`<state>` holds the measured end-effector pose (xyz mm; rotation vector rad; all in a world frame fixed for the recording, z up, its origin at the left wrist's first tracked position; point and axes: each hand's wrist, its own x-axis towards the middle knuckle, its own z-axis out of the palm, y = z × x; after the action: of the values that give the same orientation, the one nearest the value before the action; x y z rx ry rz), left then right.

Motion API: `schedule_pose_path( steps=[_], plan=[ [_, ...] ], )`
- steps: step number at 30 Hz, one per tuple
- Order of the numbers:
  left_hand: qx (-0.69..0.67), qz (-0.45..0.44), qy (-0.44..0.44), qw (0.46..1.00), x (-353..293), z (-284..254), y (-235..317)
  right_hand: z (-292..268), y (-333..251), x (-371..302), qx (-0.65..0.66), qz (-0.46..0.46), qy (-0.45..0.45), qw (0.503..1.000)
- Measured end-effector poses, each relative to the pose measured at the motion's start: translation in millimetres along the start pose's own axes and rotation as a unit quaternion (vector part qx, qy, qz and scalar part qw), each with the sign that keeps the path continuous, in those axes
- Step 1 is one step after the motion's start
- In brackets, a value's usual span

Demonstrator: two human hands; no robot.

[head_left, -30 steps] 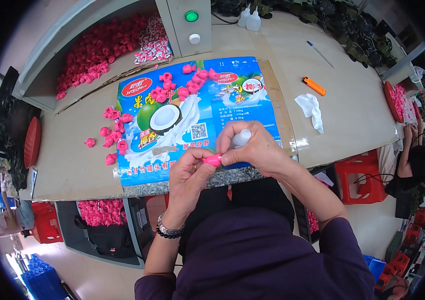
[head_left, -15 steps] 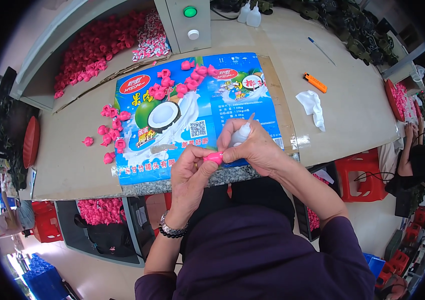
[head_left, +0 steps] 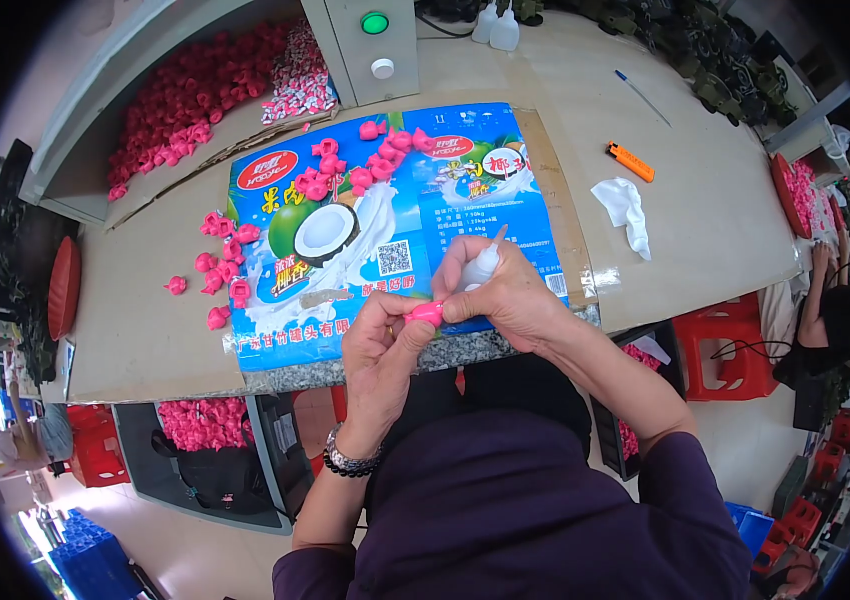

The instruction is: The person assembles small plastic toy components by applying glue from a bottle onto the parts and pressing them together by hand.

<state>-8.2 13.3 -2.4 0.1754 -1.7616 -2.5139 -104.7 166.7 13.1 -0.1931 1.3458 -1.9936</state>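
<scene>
Near the table's front edge, both my hands meet over a small glossy pink plastic piece [head_left: 424, 315]. My left hand [head_left: 373, 350], closed, pinches it between thumb and fingers. My right hand [head_left: 520, 305] is closed too, its thumb and fingertip on the piece's right end. A small white squeeze bottle [head_left: 482, 266] with a thin tip is tucked in the right hand's grip, the tip pointing up and away from the piece. Beneath lies a blue printed cardboard sheet [head_left: 275, 325]. Several loose pink figure-shaped pieces [head_left: 318, 185] are scattered on its far and left parts.
Behind, a bay holds a large pile of pink pieces [head_left: 170, 105] beside a grey post [head_left: 363, 65] with a green button. Rightward lie an orange lighter-like object [head_left: 631, 162], a crumpled white tissue [head_left: 625, 215] and a pen [head_left: 642, 97]. Two white bottles [head_left: 498, 30] stand at the back.
Both hands keep their grip on the pink piece and the bottle, with only a very slight shift. The view has tilted a little; nothing has been let go.
</scene>
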Motion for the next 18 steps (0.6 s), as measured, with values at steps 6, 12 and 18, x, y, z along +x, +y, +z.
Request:
schedule_pose_path(
  steps=[6,12,18],
  plan=[
    [-0.003,0.002,0.009,1.0,1.2,0.5,-1.4,0.7,1.2,1.3,0.011,-0.005,-0.002,1.0],
    [-0.001,-0.001,0.009,1.0,0.3,-0.7,1.0,2.9,1.0,1.9,0.015,-0.01,0.001,1.0],
    [-0.018,0.012,0.011,1.0,-0.4,-1.3,1.8,5.0,3.2,4.0,0.005,-0.012,-0.002,1.0]
  ],
)
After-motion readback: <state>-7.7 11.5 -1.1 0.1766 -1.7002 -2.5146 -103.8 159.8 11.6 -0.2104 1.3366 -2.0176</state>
